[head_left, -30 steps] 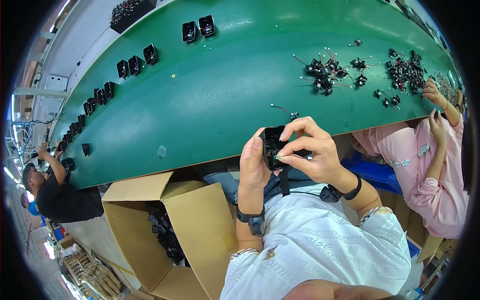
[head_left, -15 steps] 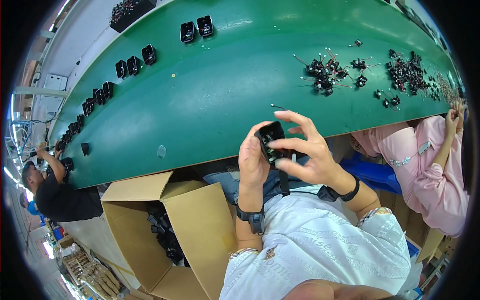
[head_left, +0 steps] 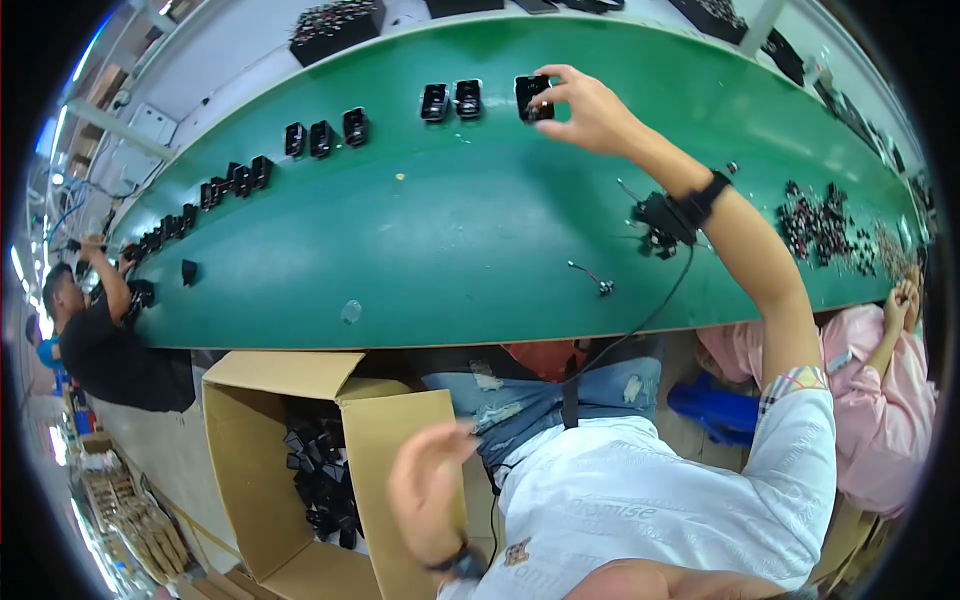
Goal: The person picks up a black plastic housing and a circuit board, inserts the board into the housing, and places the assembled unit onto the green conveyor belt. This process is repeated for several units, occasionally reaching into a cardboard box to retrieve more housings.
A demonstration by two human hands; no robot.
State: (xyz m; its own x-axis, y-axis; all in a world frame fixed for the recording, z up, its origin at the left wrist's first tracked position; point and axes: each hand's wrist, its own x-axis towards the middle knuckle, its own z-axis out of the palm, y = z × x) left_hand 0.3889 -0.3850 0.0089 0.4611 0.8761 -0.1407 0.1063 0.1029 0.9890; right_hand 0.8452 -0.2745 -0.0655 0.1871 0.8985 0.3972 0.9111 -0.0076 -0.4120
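Toward the far edge of the green table, my right hand (head_left: 580, 108) has its thumb and fingers around the right side of a black box-shaped plastic housing (head_left: 532, 92), its open face up. The fingers hide part of its inside. Blurred by motion, my left hand (head_left: 430, 485) hangs beside the cardboard box (head_left: 405, 450), fingers loosely bent and apart, with nothing seen in it. A small black part with wires (head_left: 605, 287) lies near the table's front edge. More wired black parts (head_left: 658, 243) are partly covered by my right wrist.
Black housings (head_left: 467, 98) stand in a row curving left along the table (head_left: 400, 260). The cardboard box holds many black pieces (head_left: 322, 470). A pile of small parts (head_left: 815, 225) lies at right. Co-workers sit at both ends; a blue stool (head_left: 712, 412) is at right.
My right hand has carried the black housing from in front of me to the table's far side. My left hand has let go of it and dropped toward the cardboard box.
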